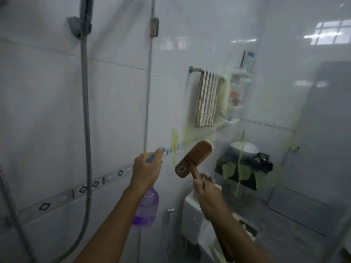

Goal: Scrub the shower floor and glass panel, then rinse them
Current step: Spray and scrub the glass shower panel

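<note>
Right grip (207, 198) round brush handle (195, 174), head (193, 158) just above; left grip (147, 169) round spray bottle (146, 207).

Beyond the glass panel (275, 82), a dark worktop (264, 164) carries a white round basin (245, 149). Higher on the wall, a tiered corner shelf (239, 107) holds blurred bottles and jars. Beside it, a rail (195, 69) bears a striped towel (207, 99). The grey tiled floor (296, 211) lies below.
</note>
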A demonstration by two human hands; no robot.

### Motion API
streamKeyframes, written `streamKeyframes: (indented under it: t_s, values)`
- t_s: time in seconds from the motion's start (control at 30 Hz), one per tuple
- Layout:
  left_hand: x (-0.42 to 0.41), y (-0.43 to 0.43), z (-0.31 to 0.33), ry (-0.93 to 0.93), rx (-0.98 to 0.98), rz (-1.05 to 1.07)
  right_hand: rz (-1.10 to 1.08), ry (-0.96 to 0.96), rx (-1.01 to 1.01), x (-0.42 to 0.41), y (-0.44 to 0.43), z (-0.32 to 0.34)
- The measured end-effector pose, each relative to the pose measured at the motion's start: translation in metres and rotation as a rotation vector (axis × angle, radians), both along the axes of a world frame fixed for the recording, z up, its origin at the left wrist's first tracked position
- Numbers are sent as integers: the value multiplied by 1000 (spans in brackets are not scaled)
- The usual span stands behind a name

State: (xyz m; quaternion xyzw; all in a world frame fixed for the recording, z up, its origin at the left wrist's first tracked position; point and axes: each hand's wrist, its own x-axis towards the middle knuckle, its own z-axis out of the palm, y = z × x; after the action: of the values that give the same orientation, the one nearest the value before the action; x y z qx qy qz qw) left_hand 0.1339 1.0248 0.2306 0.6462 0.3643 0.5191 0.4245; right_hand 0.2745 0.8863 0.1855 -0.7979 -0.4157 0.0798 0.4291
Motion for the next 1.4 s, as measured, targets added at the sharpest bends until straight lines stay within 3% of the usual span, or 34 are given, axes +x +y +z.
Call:
streamKeyframes:
  t_s: [0.17, 0.3, 0.4, 0.63, 0.9, 1.0, 1.13, 1.2, 1.27, 1.4]
  values:
    - [-1, 5, -2, -48, -97, -13, -13, 66, 85, 1, -27, 10]
    - [6, 15, 3, -81, -56, -49, 14, -47, -1, 8, -17, 32]
    - [7, 26, 4, -59, -28, -39, -1, -158, -131, 3, 23, 39]
    - [4, 51, 2, -61, 54, 21, 48, -218, -15, -28, 135, 71]
    - [-5, 62, 2, -86, 67, 29, 36, -335, -252, -24, 59, -12]
    - [-6, 58, 4, -68, 57, 14, 28, -301, -190, -25, 71, -1]
    - [-2, 53, 9, -71, 44, 17, 28, -248, 76, -28, 119, 72]
    - [-1, 50, 11, -78, 41, 13, 45, -270, 117, -28, 134, 94]
    - [-1, 48, 10, -83, 51, 9, 51, -268, 89, -26, 132, 85]
    - [-8, 46, -1, -65, 62, 10, 46, -297, -79, -17, 78, 0]
